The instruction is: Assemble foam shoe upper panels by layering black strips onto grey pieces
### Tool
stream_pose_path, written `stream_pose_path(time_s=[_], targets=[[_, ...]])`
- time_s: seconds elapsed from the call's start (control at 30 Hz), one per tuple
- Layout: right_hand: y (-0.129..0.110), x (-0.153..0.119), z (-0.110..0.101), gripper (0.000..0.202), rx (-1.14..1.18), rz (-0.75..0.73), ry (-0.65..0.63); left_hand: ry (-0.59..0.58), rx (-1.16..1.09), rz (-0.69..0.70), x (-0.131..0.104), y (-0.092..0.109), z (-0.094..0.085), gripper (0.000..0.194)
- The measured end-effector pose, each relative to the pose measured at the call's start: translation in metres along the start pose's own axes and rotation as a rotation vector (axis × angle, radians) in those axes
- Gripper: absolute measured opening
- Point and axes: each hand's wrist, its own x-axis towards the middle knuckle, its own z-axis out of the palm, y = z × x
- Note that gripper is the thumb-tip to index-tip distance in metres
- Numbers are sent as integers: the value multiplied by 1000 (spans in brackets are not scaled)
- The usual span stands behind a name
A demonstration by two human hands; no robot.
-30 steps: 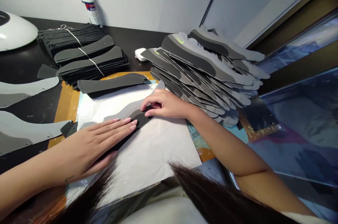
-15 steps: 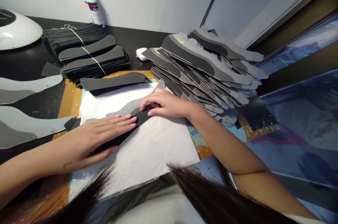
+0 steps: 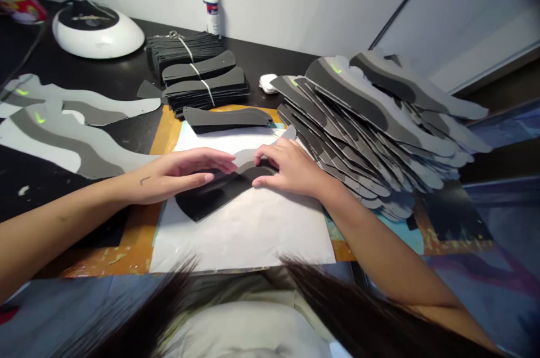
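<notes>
A black-and-grey shoe upper piece (image 3: 215,196) lies slantwise on white paper (image 3: 253,228) in front of me. My left hand (image 3: 185,173) is over its left part, fingers stretched out and thumb apart; nothing is in it, and whether the fingertips touch the piece I cannot tell. My right hand (image 3: 291,169) rests on the piece's right end, its fingers curled and its thumb near the edge, holding it down. Just behind the paper's middle lies a small stack of dark grey curved pieces (image 3: 228,119).
To the right is a large fanned pile of grey shoe uppers (image 3: 358,121). Tied bundles of black pieces (image 3: 206,88) stand behind, near a spray bottle (image 3: 211,6) and a small white case (image 3: 268,83). Grey uppers (image 3: 84,138) lie left, below a white lamp base (image 3: 99,37).
My left hand has lifted from lying flat along the black part, uncovering its left end. My right hand stays at the piece's right end. The camera view has swung left.
</notes>
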Motion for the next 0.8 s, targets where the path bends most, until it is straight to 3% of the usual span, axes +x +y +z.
stream_pose_path(time_s=[0.13,0.23,0.6,0.7,0.8], targets=[[-8,0,7,27,-8,-71,4,13,-9,-15,4,9,2,38],[-13,3,13,34,57,-138,-29,23,-45,5,5,11,2,38],[-21,6,24,25,96,-50,-19,2,-185,6,5,7,0,39],[-19,3,24,27,28,-112,-34,20,-210,8,5,6,-1,38],[-18,0,25,42,-44,-246,-8,49,-234,17,6,5,-2,38]])
